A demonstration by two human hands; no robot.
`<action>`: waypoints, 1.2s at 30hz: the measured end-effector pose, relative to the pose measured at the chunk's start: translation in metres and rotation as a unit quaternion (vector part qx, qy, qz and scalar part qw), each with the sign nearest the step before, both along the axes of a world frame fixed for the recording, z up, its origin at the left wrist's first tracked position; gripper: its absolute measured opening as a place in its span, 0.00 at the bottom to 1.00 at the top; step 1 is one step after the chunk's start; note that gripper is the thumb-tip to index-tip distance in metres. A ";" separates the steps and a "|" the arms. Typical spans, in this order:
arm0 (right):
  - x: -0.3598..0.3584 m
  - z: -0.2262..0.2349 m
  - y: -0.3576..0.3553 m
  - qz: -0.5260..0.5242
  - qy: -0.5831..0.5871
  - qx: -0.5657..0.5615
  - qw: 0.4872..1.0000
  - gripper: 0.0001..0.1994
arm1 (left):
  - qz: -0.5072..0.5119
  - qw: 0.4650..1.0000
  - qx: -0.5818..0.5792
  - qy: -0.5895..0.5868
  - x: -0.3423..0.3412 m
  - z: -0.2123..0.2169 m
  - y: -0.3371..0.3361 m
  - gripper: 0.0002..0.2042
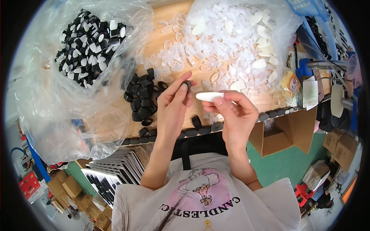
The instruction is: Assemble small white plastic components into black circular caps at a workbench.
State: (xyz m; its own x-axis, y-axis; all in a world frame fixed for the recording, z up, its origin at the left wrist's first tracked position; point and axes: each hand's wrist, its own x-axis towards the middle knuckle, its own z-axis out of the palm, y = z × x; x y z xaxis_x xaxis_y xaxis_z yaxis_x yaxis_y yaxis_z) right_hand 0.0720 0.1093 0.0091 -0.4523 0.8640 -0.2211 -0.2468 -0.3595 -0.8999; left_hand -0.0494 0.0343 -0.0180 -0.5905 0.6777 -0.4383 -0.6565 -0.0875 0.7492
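Your left hand pinches a small black piece between thumb and fingertips, and your right hand pinches a white oval piece by its right part. The white oval's long axis runs roughly crosswise, its free end pointing at your left hand. From that end, the black piece lies near, to the left and slightly farther from you, not touching. Which way its opening faces, you cannot tell. Both are held above the bench.
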 end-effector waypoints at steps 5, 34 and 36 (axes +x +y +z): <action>-0.008 0.000 -0.007 -0.002 0.059 -0.058 0.997 0.02 | -0.007 0.988 0.093 -0.122 0.011 0.007 -0.011 0.20; 0.004 0.007 -0.013 0.006 -0.096 0.310 0.946 0.08 | 0.052 0.992 0.089 0.067 0.038 0.019 -0.034 0.13; 0.004 0.010 -0.011 0.029 -0.035 0.115 0.992 0.07 | 0.063 0.992 0.063 0.093 0.042 0.019 -0.033 0.13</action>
State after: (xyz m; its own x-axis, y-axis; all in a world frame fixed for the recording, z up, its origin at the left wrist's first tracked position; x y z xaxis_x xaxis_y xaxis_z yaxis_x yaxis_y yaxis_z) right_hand 0.0757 0.0986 0.0189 -0.4935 0.8681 -0.0535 -0.1647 -0.1537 -0.9743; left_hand -0.0074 0.0018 0.0008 -0.7360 0.6368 -0.2298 -0.4861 -0.2608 0.8341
